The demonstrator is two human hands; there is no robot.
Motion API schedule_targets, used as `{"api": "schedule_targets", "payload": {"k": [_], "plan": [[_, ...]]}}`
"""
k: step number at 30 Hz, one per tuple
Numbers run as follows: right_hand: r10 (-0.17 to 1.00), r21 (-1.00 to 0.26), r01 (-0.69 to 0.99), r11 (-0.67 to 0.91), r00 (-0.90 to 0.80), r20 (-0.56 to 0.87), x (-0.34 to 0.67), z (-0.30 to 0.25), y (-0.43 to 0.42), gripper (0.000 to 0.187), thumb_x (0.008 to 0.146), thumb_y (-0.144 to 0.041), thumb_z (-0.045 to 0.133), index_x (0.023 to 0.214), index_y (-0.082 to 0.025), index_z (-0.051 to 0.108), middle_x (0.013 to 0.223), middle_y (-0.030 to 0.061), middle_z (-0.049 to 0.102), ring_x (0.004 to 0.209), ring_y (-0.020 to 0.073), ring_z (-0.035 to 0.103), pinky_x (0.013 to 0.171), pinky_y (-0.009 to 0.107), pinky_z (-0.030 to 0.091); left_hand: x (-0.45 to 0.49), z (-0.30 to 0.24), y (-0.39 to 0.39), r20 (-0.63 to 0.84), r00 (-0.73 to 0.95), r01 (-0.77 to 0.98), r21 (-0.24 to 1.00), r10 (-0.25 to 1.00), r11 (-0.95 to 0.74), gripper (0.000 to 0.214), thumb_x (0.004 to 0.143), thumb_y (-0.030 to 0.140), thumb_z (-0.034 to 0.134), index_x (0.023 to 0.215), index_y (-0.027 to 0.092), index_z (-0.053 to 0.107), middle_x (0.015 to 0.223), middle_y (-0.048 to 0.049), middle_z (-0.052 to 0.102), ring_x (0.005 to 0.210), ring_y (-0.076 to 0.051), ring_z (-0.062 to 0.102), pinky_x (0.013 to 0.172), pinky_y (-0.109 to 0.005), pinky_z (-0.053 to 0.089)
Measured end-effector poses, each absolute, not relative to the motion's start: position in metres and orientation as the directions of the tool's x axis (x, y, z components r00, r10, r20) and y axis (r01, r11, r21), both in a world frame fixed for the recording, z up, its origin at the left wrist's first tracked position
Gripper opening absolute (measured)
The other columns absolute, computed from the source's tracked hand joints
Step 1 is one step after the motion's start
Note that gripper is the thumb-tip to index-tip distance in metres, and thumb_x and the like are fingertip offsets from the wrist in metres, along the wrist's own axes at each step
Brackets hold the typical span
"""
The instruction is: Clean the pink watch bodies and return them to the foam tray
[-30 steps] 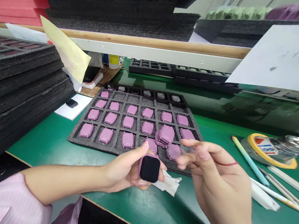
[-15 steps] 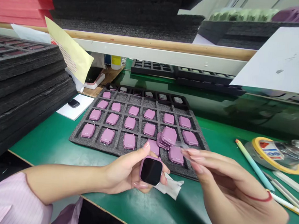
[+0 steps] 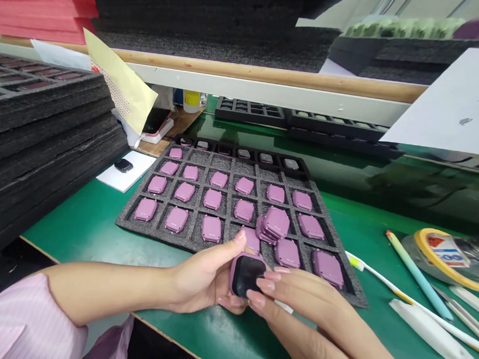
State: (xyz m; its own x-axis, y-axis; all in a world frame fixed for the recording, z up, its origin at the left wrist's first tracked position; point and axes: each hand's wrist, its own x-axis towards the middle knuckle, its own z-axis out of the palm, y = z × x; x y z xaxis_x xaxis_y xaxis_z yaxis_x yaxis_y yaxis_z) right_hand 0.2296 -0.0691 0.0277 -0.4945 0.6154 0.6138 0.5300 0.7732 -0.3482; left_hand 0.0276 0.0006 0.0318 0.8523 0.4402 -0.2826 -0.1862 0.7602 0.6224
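Note:
My left hand (image 3: 211, 281) is wrapped round a purple smartwatch (image 3: 246, 275), its black screen facing up. Over the screen's right side are the fingertips of my right hand (image 3: 296, 304), closed together. A thin clear film showed in those fingers earlier; against the screen it is hard to make out now. Just beyond lies a black foam tray (image 3: 233, 176) with purple watch cases in its compartments, backs up. A small pile of cases (image 3: 276, 223) sits near its right front. Under my right hand a scrap of white cloth or paper (image 3: 286, 307) is mostly hidden.
Foam trays (image 3: 42, 116) are stacked high at the left. A black watch (image 3: 123, 165) rests on white paper (image 3: 137, 167). To the right lie a yellow-rimmed tape roll (image 3: 427, 253), a blue-green pen (image 3: 417, 274), a white brush (image 3: 403, 295) and a white plastic piece (image 3: 429, 332). A shelf (image 3: 238, 86) crosses above.
My right hand has moved left and down, bringing its fingertips onto the watch screen. Its move uncovers the tray's right front corner and the white plastic piece. The view has shifted slightly.

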Motion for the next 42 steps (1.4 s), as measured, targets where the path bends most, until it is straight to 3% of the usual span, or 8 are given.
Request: {"api": "schedule_targets", "payload": {"k": [6, 11, 15, 18, 23, 29, 36, 42], "plan": [[0.575, -0.298, 0.522, 0.799, -0.516, 0.635, 0.225, 0.026, -0.070, 0.048, 0.102, -0.012, 0.047, 0.148, -0.024, 0.054, 0.122, 0.0065, 0.075, 0.121, 0.0238, 0.068, 0.105, 0.042, 0.056, 0.028, 0.033, 0.000, -0.315, 0.832, -0.189, 0.615, 0.458, 0.766, 0.058, 0.078, 0.073, 0.067, 0.084, 0.017, 0.056, 0.067, 0.0031, 0.049, 0.050, -0.007, 0.036, 0.048, -0.024, 0.015], [0.512, -0.194, 0.593, 0.781, -0.432, 0.742, 0.215, 0.028, -0.058, 0.038, 0.085, -0.016, 0.074, 0.122, -0.025, 0.070, 0.095, 0.0032, 0.079, 0.088, 0.0230, 0.074, 0.087, 0.042, 0.059, 0.029, 0.029, -0.003, -0.318, 0.778, -0.200, 0.692, 0.542, 0.694, 0.060, 0.076, 0.076, 0.066, 0.082, 0.018, 0.053, 0.059, 0.0057, 0.046, 0.044, -0.006, 0.035, 0.043, -0.022, 0.019], [0.665, -0.407, 0.603, 0.687, -0.296, 0.685, 0.199, 0.028, -0.054, 0.059, 0.087, -0.040, 0.077, 0.139, -0.022, 0.056, 0.078, 0.0010, 0.068, 0.069, 0.0186, 0.063, 0.065, 0.035, 0.055, 0.028, 0.026, -0.006, -0.290, 0.738, -0.135, 0.821, 0.610, 0.554, 0.065, 0.077, 0.082, 0.059, 0.083, 0.018, 0.055, 0.059, 0.0048, 0.050, 0.040, -0.005, 0.036, 0.040, -0.021, 0.023], [0.732, -0.528, 0.546, 0.650, -0.263, 0.629, 0.193, 0.027, -0.054, 0.052, 0.086, -0.030, 0.077, 0.133, -0.024, 0.057, 0.076, -0.0015, 0.062, 0.067, 0.0159, 0.060, 0.058, 0.028, 0.052, 0.029, 0.025, -0.007, -0.263, 0.729, -0.126, 0.856, 0.633, 0.501, 0.067, 0.074, 0.082, 0.063, 0.083, 0.016, 0.059, 0.062, 0.0037, 0.053, 0.042, -0.004, 0.035, 0.040, -0.021, 0.023], [0.765, -0.577, 0.539, 0.613, -0.225, 0.603, 0.197, 0.029, -0.054, 0.046, 0.084, -0.027, 0.078, 0.125, -0.024, 0.058, 0.101, 0.0063, 0.070, 0.092, 0.0216, 0.067, 0.076, 0.034, 0.059, 0.031, 0.022, -0.004, -0.327, 0.753, -0.166, 0.745, 0.571, 0.646, 0.073, 0.079, 0.087, 0.049, 0.085, 0.015, 0.061, 0.068, -0.0051, 0.065, 0.044, -0.008, 0.045, 0.040, -0.022, 0.021], [0.751, -0.545, 0.553, 0.630, -0.254, 0.609, 0.201, 0.029, -0.053, 0.047, 0.086, -0.027, 0.078, 0.128, -0.025, 0.057, 0.104, 0.0075, 0.071, 0.098, 0.0243, 0.068, 0.081, 0.037, 0.060, 0.031, 0.025, -0.002, -0.343, 0.746, -0.198, 0.705, 0.571, 0.681, 0.063, 0.074, 0.079, 0.066, 0.085, 0.017, 0.058, 0.067, -0.0041, 0.067, 0.046, -0.012, 0.055, 0.041, -0.021, 0.028], [0.692, -0.417, 0.616, 0.668, -0.309, 0.653, 0.204, 0.033, -0.050, 0.044, 0.088, -0.026, 0.073, 0.129, -0.019, 0.058, 0.105, 0.0092, 0.073, 0.096, 0.0234, 0.069, 0.085, 0.037, 0.058, 0.029, 0.027, -0.004, -0.392, 0.751, -0.078, 0.746, 0.532, 0.661, 0.075, 0.077, 0.089, 0.047, 0.078, 0.015, 0.059, 0.066, -0.0031, 0.061, 0.046, -0.008, 0.041, 0.046, -0.024, 0.022], [0.793, -0.471, 0.813, 0.343, 0.018, 0.608, 0.233, 0.026, -0.018, 0.034, 0.089, -0.042, 0.068, 0.117, -0.023, 0.064, 0.110, 0.0086, 0.074, 0.099, 0.0263, 0.071, 0.087, 0.040, 0.057, 0.027, 0.032, -0.008, -0.429, 0.762, 0.128, 0.834, 0.485, 0.537, 0.070, 0.082, 0.086, 0.041, 0.083, 0.017, 0.053, 0.094, -0.0113, 0.073, 0.047, -0.006, 0.038, 0.047, -0.024, 0.022]]}}
